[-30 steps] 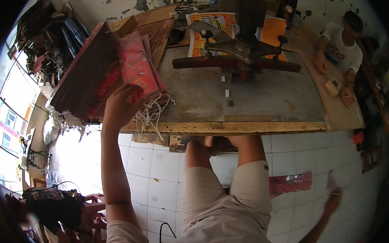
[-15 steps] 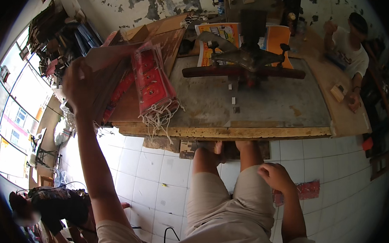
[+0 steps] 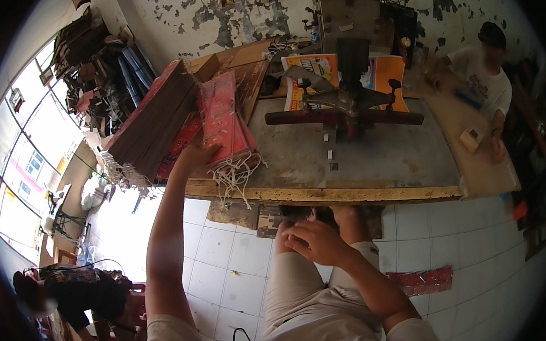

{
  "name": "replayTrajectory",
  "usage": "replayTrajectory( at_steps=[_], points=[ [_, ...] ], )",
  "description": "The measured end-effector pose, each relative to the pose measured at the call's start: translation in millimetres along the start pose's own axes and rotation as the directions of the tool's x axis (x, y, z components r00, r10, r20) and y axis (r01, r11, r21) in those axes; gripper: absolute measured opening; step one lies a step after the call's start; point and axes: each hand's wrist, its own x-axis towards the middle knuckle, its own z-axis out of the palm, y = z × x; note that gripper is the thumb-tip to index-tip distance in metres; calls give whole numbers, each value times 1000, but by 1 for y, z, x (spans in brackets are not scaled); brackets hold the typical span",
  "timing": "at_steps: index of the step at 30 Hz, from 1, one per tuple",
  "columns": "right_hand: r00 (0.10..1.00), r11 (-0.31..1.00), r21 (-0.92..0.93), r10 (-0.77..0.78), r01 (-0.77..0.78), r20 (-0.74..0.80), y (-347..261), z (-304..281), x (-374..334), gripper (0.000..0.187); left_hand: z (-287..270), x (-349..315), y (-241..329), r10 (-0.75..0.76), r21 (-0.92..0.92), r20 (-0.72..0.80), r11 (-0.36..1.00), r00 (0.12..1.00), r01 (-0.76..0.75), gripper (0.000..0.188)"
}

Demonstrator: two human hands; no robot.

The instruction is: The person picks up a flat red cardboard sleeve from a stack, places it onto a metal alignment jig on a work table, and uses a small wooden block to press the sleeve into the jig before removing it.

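My left hand (image 3: 197, 156) is at the near left edge of a small pile of flat red paper bags (image 3: 220, 121). Its fingers are closed over the edge of a bag, slightly blurred. White cord handles (image 3: 235, 178) dangle from the pile over the table's front edge. Left of it leans a thick stack of folded bags (image 3: 159, 118), showing dark edges and cords at its near end. Above my knees, my right hand (image 3: 317, 239) hangs with loosely bent fingers apart and nothing visible in it.
A dark metal press or clamp (image 3: 346, 102) with a long bar stands over the grey tabletop (image 3: 383, 158). Printed orange sheets (image 3: 388, 72) lie behind it. At right, a seated person (image 3: 481, 79) works near a small wooden block (image 3: 471, 139); another person (image 3: 85, 297) bends at lower left.
My left hand has come down and right from a lifted, see-through sheet to the red bags. My right hand has moved left and up over my knees. The view has shifted slightly.
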Motion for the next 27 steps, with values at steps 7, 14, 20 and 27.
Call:
replayTrajectory(
  at_steps=[7, 14, 20, 27],
  points=[
    [982, 983, 56, 169, -174, 85, 0, -26, -68, 22, -53, 52, -89, 182, 155, -469, 980, 864, -122, 55],
    [995, 975, -211, 54, -70, -80, -16, -71, -55, 36, -132, -83, -85, 265, -202, -594, 865, 760, -459, 32],
    [934, 936, -328, -223, 126, -278, -69, -107, 18, 67, -268, -327, -116, 142, 257, -553, 966, 821, 6, 30],
    [965, 869, -443, -262, 221, -33, -136, -140, 32, 90, -241, -381, -68, 369, 254, 3, 899, 929, -358, 28]
  ],
)
